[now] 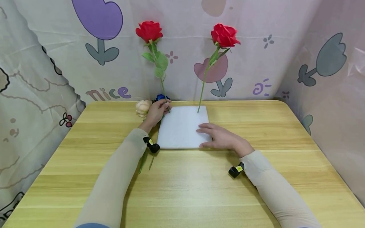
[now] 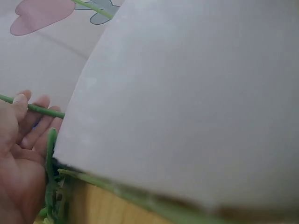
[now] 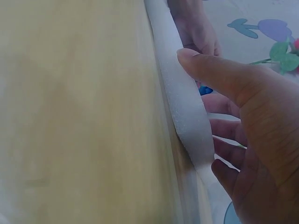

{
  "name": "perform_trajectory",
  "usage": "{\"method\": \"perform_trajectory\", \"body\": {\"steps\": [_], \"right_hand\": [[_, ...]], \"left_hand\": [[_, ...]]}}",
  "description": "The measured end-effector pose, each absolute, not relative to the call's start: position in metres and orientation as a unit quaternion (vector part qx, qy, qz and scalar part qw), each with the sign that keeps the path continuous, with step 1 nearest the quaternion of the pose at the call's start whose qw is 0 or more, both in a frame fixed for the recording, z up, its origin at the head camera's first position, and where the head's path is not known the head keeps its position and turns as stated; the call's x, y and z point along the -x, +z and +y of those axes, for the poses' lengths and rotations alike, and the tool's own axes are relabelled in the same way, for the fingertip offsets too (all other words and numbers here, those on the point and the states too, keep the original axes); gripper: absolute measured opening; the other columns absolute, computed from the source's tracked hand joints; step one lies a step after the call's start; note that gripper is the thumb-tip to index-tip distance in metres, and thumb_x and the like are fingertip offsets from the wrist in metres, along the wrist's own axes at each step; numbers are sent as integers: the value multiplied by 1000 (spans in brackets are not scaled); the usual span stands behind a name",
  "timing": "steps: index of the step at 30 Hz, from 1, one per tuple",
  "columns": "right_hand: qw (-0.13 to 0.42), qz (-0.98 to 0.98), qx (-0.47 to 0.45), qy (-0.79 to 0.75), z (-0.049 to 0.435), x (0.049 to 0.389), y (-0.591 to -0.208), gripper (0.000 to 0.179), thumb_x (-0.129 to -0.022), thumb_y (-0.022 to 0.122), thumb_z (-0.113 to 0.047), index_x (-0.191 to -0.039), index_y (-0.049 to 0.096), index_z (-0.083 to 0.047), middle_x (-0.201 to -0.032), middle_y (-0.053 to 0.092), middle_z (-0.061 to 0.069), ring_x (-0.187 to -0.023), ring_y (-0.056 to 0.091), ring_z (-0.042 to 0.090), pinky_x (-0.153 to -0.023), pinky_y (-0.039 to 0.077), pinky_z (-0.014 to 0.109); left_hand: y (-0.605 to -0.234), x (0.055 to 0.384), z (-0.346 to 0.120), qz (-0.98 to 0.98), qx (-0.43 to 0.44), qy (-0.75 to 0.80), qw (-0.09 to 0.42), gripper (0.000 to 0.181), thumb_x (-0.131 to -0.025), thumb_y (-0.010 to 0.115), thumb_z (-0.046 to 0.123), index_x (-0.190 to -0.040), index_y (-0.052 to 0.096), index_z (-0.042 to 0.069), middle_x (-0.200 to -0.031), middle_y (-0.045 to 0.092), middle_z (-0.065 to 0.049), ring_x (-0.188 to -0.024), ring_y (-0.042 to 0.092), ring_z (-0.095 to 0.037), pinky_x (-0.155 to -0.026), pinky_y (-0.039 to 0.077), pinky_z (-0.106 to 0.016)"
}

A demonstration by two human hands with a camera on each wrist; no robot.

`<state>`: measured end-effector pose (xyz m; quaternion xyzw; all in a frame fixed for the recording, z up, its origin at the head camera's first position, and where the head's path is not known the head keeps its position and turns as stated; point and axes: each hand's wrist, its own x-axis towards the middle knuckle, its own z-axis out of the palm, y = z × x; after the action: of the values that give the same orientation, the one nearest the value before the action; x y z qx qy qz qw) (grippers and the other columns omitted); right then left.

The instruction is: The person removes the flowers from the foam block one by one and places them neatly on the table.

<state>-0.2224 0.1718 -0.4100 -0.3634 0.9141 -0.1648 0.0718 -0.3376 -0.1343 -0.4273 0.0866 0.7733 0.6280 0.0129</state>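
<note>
My left hand (image 1: pixel 156 113) is at the back left corner of a white foam board (image 1: pixel 182 129), pinching the green stem of a red rose (image 1: pixel 149 31). In the left wrist view, that stem (image 2: pixel 46 111) lies between thumb and fingers, its lower end at the board. A second red rose (image 1: pixel 225 35) stands in the board near the back right corner, tilting right. My right hand (image 1: pixel 218 136) rests on the board's right side with fingers spread. Its thumb (image 3: pixel 191 60) touches the board's edge in the right wrist view.
Left of the board lie a cream rose (image 1: pixel 143 107) and a blue flower (image 1: pixel 161 97), partly hidden by my left hand. Green stems (image 1: pixel 143 161) reach toward me under the left wrist. A printed curtain (image 1: pixel 176 85) hangs behind the wooden table (image 1: pixel 271 126).
</note>
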Motion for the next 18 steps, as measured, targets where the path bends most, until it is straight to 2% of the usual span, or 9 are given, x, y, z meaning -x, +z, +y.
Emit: {"method": "perform_trajectory", "body": {"steps": [7,18], "right_hand": [[67,915,362,-165,172,222,-410,67,-91,66,-50,-146,48,-15,-155,33,8,-143,28,29,-117,25,44],[72,915,361,-165,172,223,-411,67,-91,65,-51,-146,47,-15,-155,33,8,-143,27,28,-117,26,44]], "left_hand": [[-422,336,-134,761,-88,642,20,32,-103,50,16,-127,57,-5,-109,63,-23,-107,64,-31,-93,54,-37],[-424,334,-136,747,-99,657,12,33,-104,48,17,-128,55,-5,-109,62,-23,-104,64,-31,-93,54,-38]]}}
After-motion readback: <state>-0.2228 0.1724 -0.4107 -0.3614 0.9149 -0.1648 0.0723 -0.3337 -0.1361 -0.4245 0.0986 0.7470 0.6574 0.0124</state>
